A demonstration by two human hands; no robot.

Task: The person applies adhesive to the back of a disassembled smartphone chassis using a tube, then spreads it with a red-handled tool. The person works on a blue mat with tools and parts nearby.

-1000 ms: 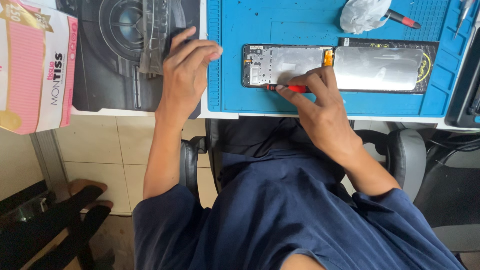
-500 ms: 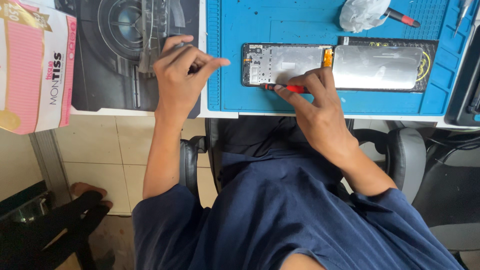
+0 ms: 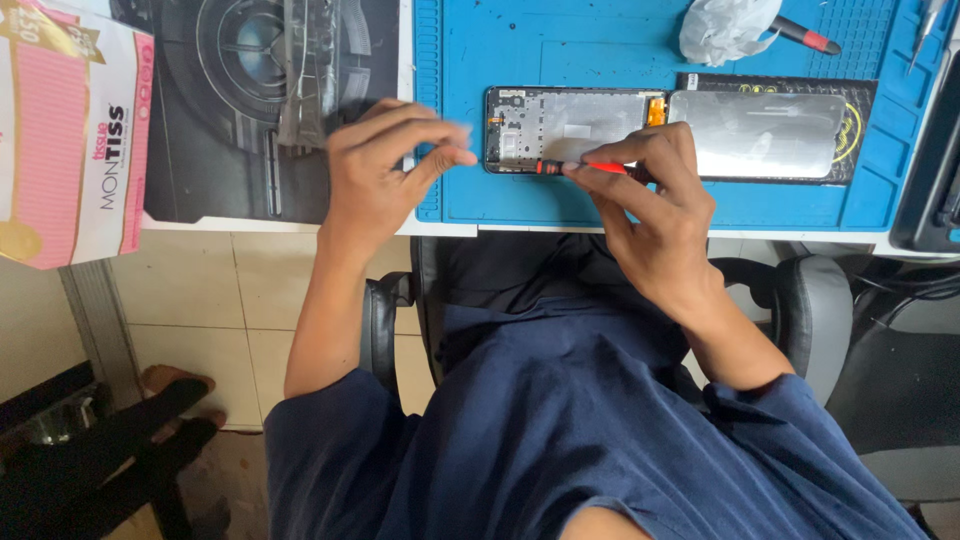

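An opened phone (image 3: 680, 132) lies face down on the blue work mat (image 3: 560, 40), its inner frame and silver battery exposed. My right hand (image 3: 655, 195) holds a red-and-black screwdriver (image 3: 580, 167), the tip at the phone's lower left edge. My left hand (image 3: 385, 165) hovers just left of the phone, over the mat's left edge, with thumb and fingertips pinched together. Whether something tiny sits between those fingers is too small to tell.
A pink tissue box (image 3: 65, 135) stands at the far left beside a dark printed sheet (image 3: 210, 150). A crumpled white cloth (image 3: 725, 28) and a second red-tipped tool (image 3: 805, 36) lie at the mat's back. A black tray (image 3: 935, 170) borders the right.
My left hand has moved right from the dark sheet toward the phone and closed its fingertips into a pinch. The right hand and screwdriver stay at the phone's lower edge.
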